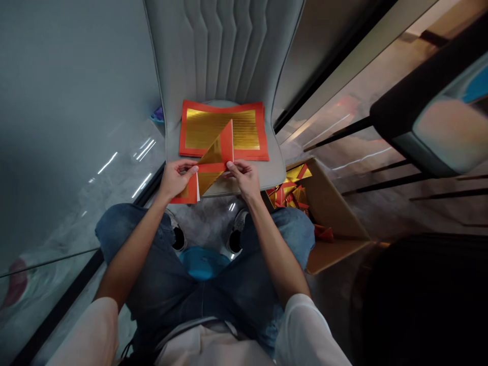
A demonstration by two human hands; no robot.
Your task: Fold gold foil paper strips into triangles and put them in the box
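Between my two hands is a partly folded sheet of red and gold paper, with one pointed flap standing up and a red-edged part hanging at the lower left. My left hand pinches its left side, thumb on top. On the right, my right hand pinches the other side between thumb and fingers. Just beyond lies a stack of flat red paper sheets with gold centres, partly covered by the folded sheet. The stack rests on the seat of a grey padded chair.
A cardboard box on the floor at right holds several folded red and gold paper pieces. A glossy panel stands at left. A dark chair is at the right. Something blue shows between my knees.
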